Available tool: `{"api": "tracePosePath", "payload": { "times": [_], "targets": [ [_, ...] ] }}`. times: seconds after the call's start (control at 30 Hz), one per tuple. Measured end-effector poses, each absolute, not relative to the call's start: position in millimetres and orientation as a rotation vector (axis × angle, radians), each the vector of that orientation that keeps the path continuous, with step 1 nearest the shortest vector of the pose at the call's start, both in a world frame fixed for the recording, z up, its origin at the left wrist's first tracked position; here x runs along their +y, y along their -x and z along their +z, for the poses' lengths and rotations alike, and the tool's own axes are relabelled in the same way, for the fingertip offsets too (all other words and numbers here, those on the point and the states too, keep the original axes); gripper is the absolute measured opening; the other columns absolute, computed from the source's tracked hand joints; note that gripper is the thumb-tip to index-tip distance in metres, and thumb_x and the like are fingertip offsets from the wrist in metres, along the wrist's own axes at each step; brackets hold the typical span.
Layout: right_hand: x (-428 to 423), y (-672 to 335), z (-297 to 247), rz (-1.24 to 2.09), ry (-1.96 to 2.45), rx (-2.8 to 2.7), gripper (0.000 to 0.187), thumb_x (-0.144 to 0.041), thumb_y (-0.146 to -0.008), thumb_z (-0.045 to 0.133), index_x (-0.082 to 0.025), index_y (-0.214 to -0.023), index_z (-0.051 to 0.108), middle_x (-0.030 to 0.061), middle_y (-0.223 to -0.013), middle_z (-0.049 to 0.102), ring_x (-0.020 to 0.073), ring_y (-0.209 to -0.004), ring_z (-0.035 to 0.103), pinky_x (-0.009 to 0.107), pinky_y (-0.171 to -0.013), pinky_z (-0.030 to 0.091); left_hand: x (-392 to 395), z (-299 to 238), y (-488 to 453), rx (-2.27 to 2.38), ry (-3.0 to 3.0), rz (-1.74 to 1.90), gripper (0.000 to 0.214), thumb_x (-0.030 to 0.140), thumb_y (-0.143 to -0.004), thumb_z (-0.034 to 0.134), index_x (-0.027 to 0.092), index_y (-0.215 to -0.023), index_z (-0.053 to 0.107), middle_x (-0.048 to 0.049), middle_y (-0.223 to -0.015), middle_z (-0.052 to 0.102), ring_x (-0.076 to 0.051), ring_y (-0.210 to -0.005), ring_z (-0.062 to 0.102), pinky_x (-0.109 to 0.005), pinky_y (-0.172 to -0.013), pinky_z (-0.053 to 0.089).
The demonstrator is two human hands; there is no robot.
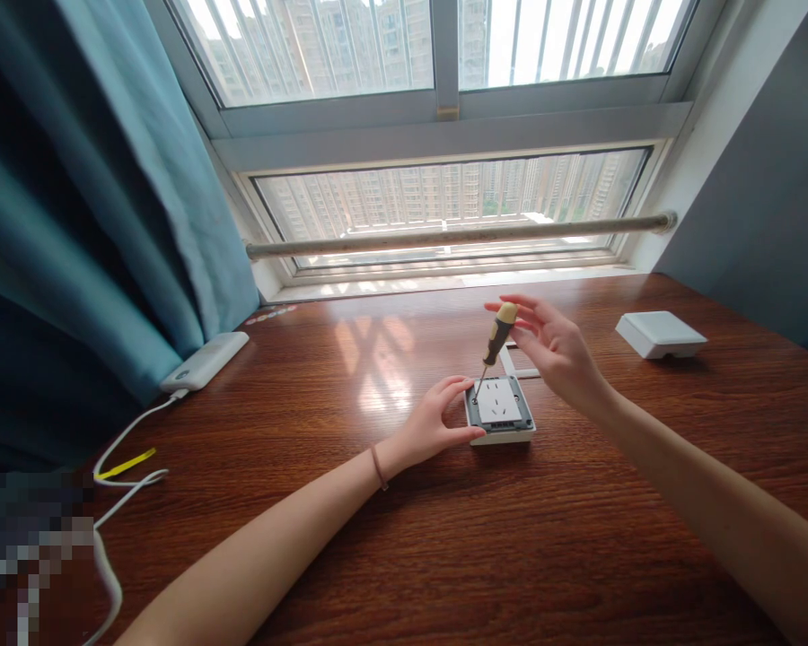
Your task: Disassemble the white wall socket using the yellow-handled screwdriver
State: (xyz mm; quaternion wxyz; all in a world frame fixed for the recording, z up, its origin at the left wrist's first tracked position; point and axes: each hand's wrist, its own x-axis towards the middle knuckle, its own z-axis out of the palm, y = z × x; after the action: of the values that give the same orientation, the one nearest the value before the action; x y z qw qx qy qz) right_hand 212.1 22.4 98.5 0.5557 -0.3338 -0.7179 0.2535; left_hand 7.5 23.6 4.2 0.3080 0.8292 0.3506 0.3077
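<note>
Left hand [437, 423]: grip closed about the left side of the white socket [502, 414], which lies face up on the bench [390, 556]. Screwdriver [498, 336] leans, tip at the left part of the socket's face. Right hand [557, 348]: grip loosely closed on the screwdriver's handle. White box [661, 332] farther right, well apart. Risk, as judged: pressing along the tilted shaft could slip the tip toward the left hand; a slack left grip could let the socket skid.
</note>
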Motion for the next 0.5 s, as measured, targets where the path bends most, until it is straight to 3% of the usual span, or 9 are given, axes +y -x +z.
{"api": "tracePosePath", "payload": {
  "times": [0.1, 0.27, 0.43, 0.5],
  "targets": [
    [21.5, -210.1, 97.8, 0.445, 0.858, -1.689, 0.029, -0.026, -0.083, 0.055, -0.025, -0.112, 0.052, 0.0058, -0.114, 0.059, 0.0205, -0.105, 0.055, 0.040, -0.088, 0.045, 23.6, 4.6, -7.7, 0.921, -2.189, 0.818, 0.067, 0.044, -0.069, 0.070, 0.024, -0.128, 0.045, -0.0099, -0.134, 0.043, -0.026, -0.124, 0.042, -0.041, -0.108, 0.032],
    [22.6, -211.1, 98.2, 0.154, 0.995, -1.607, 0.030, -0.031, -0.069, 0.072, -0.024, -0.096, 0.060, 0.0028, -0.092, 0.061, 0.0191, -0.082, 0.058, 0.036, -0.072, 0.048, 23.7, 4.6, -7.6, 0.920, -2.194, 0.810, 0.067, 0.044, -0.070, 0.070, 0.023, -0.128, 0.044, -0.0096, -0.134, 0.043, -0.025, -0.124, 0.042, -0.040, -0.108, 0.032],
    [22.5, -213.3, 99.9, 0.438, 0.881, -1.687, 0.043, -0.020, -0.082, 0.056, -0.026, -0.123, 0.045, 0.0042, -0.106, 0.064, 0.0200, -0.097, 0.059, 0.039, -0.080, 0.048, 24.2, 3.8, -7.1, 0.929, -2.201, 0.803, 0.067, 0.045, -0.070, 0.069, 0.023, -0.129, 0.044, -0.0100, -0.135, 0.042, -0.025, -0.125, 0.041, -0.040, -0.108, 0.031],
    [22.0, -213.1, 99.8, 0.475, 0.847, -1.714, 0.041, -0.018, -0.084, 0.051, -0.025, -0.124, 0.043, 0.0059, -0.114, 0.062, 0.0206, -0.105, 0.056, 0.041, -0.085, 0.046, 24.4, 4.0, -7.1, 0.928, -2.203, 0.799, 0.068, 0.045, -0.070, 0.069, 0.023, -0.129, 0.043, -0.0096, -0.135, 0.042, -0.024, -0.125, 0.041, -0.039, -0.108, 0.031]
  ]
}}
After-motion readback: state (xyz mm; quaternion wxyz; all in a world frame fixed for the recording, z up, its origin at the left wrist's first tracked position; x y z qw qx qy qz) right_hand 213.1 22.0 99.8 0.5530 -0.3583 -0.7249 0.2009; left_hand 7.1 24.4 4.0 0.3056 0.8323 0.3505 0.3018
